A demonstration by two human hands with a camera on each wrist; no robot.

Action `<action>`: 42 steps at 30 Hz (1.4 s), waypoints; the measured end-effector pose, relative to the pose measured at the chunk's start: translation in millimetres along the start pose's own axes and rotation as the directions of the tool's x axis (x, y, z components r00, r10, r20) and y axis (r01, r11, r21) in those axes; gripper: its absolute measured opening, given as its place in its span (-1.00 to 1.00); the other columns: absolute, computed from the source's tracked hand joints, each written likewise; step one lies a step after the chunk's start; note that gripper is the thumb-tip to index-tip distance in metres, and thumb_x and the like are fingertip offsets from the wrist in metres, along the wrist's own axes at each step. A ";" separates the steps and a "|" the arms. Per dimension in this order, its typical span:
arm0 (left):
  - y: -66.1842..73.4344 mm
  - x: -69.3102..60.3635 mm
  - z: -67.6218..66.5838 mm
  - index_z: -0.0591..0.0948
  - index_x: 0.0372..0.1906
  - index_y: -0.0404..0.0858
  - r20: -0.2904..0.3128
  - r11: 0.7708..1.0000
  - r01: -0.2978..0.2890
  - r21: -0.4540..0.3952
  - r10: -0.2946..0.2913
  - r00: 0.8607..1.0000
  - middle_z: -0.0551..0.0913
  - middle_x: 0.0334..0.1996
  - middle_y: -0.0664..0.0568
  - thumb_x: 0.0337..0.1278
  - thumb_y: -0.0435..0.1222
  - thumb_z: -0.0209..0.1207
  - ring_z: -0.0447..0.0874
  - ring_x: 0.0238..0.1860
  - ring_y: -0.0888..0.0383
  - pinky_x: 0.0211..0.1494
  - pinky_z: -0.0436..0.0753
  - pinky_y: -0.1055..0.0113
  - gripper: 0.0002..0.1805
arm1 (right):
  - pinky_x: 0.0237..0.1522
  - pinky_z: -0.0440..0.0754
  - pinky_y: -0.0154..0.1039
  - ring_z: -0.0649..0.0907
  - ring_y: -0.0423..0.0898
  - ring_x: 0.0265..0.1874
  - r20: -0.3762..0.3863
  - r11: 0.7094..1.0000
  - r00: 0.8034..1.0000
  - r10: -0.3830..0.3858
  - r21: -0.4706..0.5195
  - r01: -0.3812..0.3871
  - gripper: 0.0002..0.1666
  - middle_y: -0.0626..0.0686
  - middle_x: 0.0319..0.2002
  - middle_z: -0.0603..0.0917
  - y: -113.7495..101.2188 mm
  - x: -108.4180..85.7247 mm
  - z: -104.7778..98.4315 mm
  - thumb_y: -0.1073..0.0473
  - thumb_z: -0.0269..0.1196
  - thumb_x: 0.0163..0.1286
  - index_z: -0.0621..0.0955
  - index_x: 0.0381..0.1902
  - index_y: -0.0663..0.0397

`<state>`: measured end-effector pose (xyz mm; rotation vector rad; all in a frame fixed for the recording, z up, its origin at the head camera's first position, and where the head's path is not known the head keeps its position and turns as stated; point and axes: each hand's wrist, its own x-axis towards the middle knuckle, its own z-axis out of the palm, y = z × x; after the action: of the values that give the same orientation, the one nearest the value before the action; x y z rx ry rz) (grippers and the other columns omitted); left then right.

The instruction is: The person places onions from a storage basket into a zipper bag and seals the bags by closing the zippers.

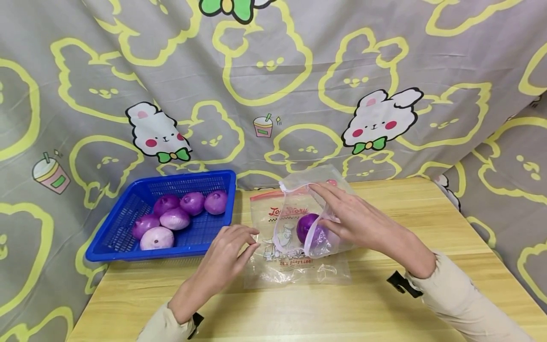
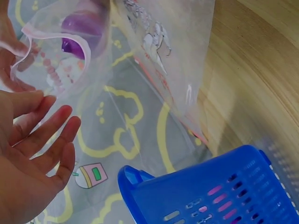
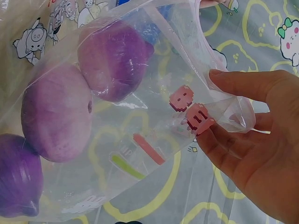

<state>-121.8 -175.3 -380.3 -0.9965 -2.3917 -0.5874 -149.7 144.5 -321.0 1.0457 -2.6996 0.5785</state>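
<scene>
Right hand (image 1: 359, 213) pinches the edge of a clear zip bag (image 3: 159, 126) between thumb and fingers, at a corner near its mouth; from my remote station I see that mouth gaping toward the left hand (image 1: 228, 251), its pale strip bowed into a loop; the left hand's fingers are loosely bent beside the mouth, thumb near the index finger, and I cannot tell whether they have hold of the film. My right wrist view shows three purple onions (image 3: 58, 114) inside the bag, lying in a row against the plastic; over the head camera I make out a purple one through the opening. Beneath the bag I see a second bag (image 1: 295, 274) lying flat on the wooden table (image 1: 299, 316), printed with red lettering that reads "It's playtime!" near its lower edge; to the left I have a blue basket (image 1: 128, 255), with six onions (image 1: 174, 218) in it, the front one paler than the others; behind everything hangs a grey cloth (image 1: 273, 85) with yellow-outlined cartoon animals.
</scene>
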 end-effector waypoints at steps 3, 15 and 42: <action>-2.8 -1.6 -0.9 0.69 -0.30 -0.20 -0.005 1.000 0.007 0.003 -0.007 1.000 0.75 -0.16 0.03 0.17 -0.33 0.34 0.67 -0.05 0.11 -0.03 0.54 0.17 -0.96 | 0.37 0.27 0.22 0.27 0.25 0.44 -0.001 1.000 1.000 -0.002 -0.004 0.002 -0.05 0.20 0.46 0.30 0.0 -0.4 0.1 0.16 0.39 0.31 0.18 0.53 0.14; -24.1 -15.2 -5.1 0.67 -0.09 -0.25 -0.046 0.995 0.101 0.002 -0.100 0.994 0.73 -0.17 0.01 0.12 -0.41 0.35 0.66 -0.07 0.10 -0.08 0.58 0.14 -0.76 | 0.32 0.36 0.20 0.32 0.20 0.42 -0.013 1.000 1.000 -0.011 -0.010 0.011 -0.04 0.20 0.46 0.30 2.3 -2.0 1.1 0.18 0.40 0.30 0.18 0.53 0.14; -67.8 -43.9 -28.0 0.66 -0.11 -0.30 -0.055 0.974 0.221 0.057 -0.218 0.974 0.71 -0.16 -0.03 0.15 -0.44 0.31 0.64 -0.07 0.03 0.04 0.55 0.07 -0.80 | 0.37 0.26 0.24 0.27 0.21 0.45 -0.002 1.000 1.000 0.014 -0.003 -0.014 -0.04 0.18 0.48 0.27 6.2 -7.9 3.6 0.17 0.40 0.30 0.18 0.54 0.12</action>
<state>-137.3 -257.6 -396.9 -0.6873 -2.4783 -0.6035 -148.3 151.9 -328.5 1.0256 -2.7070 0.5774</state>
